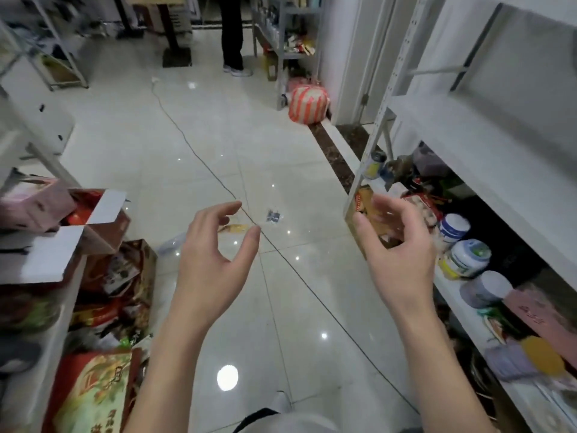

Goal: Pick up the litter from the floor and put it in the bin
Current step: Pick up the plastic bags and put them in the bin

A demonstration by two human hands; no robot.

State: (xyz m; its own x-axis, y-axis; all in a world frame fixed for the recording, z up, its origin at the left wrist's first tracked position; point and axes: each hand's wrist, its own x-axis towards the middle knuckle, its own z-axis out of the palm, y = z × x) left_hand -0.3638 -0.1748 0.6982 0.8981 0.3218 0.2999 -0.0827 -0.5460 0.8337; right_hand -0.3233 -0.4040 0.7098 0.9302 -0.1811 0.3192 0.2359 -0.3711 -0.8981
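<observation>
Though apart, two hands (215,260) (396,245), three scraps (274,216) (234,228) (171,242)

Both hands raised, empty: left (215,257), right (396,251), fingers loosely curled.

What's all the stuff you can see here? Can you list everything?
yellow wrapper: one, yellow, floor past left hand
dark wrapper: one, dark and clear, floor ahead
clear bag: one, see-through, floor by left boxes
cable: one, black, slanting across floor
striped bag: one, orange-white, floor far right
jars: two, white-blue, low right shelf
open box: one, red-white, left
person: one, dark trousers, far back
left hand: one, holding nothing
right hand: one, holding nothing
</observation>
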